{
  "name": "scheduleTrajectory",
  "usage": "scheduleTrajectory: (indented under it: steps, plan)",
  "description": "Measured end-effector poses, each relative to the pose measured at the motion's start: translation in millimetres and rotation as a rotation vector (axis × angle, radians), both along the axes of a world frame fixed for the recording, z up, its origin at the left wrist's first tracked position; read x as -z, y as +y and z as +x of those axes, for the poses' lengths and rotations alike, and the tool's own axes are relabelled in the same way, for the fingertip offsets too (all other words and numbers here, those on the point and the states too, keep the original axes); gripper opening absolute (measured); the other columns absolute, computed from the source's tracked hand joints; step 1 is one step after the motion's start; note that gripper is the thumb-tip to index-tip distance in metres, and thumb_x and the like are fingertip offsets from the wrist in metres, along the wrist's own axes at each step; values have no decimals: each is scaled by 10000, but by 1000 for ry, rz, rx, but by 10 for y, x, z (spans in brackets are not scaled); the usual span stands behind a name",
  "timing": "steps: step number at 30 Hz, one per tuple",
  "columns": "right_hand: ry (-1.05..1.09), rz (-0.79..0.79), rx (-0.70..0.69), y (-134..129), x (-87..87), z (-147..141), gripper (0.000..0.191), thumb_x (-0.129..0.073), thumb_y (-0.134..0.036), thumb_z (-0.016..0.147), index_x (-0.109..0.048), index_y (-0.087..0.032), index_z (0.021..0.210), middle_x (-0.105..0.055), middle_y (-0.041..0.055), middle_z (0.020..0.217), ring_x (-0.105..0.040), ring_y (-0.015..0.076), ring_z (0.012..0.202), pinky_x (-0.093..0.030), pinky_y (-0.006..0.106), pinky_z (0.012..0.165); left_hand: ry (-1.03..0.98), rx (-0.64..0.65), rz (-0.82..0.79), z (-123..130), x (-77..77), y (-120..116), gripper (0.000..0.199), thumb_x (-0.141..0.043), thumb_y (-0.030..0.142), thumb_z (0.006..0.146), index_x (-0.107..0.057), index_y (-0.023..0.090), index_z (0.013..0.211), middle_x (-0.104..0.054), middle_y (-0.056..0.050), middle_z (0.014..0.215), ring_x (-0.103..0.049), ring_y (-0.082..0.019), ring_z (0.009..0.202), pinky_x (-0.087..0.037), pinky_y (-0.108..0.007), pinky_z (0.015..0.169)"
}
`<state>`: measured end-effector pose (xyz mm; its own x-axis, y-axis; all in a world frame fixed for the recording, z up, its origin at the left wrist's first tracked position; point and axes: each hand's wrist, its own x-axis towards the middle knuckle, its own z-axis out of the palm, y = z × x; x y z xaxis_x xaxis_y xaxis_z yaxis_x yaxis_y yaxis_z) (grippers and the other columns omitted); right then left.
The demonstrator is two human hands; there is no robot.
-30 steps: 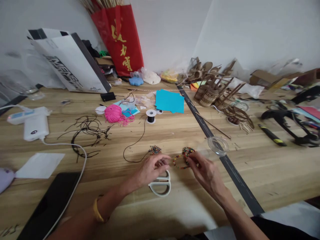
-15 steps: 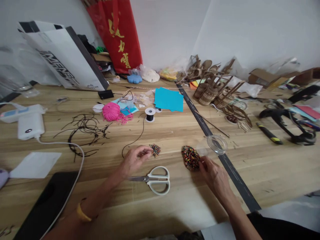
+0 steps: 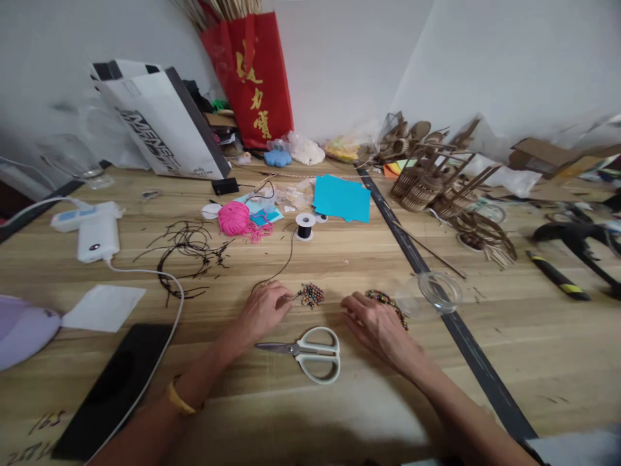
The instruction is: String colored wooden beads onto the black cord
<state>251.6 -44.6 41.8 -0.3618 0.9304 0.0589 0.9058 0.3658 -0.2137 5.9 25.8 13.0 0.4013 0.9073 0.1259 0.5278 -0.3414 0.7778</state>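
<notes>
My left hand is closed in a pinch on the thin black cord, which runs back to a small spool. A short tip of cord sticks out past the fingers towards a little heap of loose coloured beads. My right hand hovers low over the table right of that heap, fingers bent and slightly apart, with nothing visible in them. Partly hidden behind it lie strung multicoloured beads. White-handled scissors rest in front, between my forearms, blades pointing left.
A clear round dish sits right of the strung beads. Black cord scraps, pink yarn and blue paper lie further back. A white cable crosses the left side beside a black phone-like slab. Woven baskets stand at the back right.
My right hand has left the edge of the strung beads and moved left, towards the loose beads. My left hand stays beside the heap. The whole view has shifted slightly.
</notes>
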Motion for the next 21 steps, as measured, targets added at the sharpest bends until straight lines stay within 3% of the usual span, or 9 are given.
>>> scheduleTrajectory:
  steps: [7, 12, 21]
  plan:
    - [27, -103, -77, 462, 170, -293, 121, -498, -225, 901, -574, -182, 985, -599, 31, 911, -591, 122, 712, -304, 215, 562, 139, 47, 22, 17, 23, -3, 121, -627, 119, 710, -663, 199, 627, -620, -46, 681, -549, -198, 709, -404, -308, 765]
    - [179, -115, -50, 616, 313, -335, 143, -548, -184, 855, -579, -198, 994, -603, 17, 945, -586, 128, 765, -348, 213, 626, 22, 34, 6, -27, 36, 37, 105, -635, 117, 679, -670, 202, 631, -641, -36, 663, -561, -185, 677, -410, -271, 680]
    - [376, -145, -43, 608, 373, -322, 169, -573, -142, 811, -581, -182, 976, -610, 6, 889, -539, 113, 683, -362, 209, 621, -200, 31, -163, -98, -247, -23, 109, -637, 240, 738, -659, 163, 665, -654, -17, 659, -571, -144, 636, -419, -223, 647]
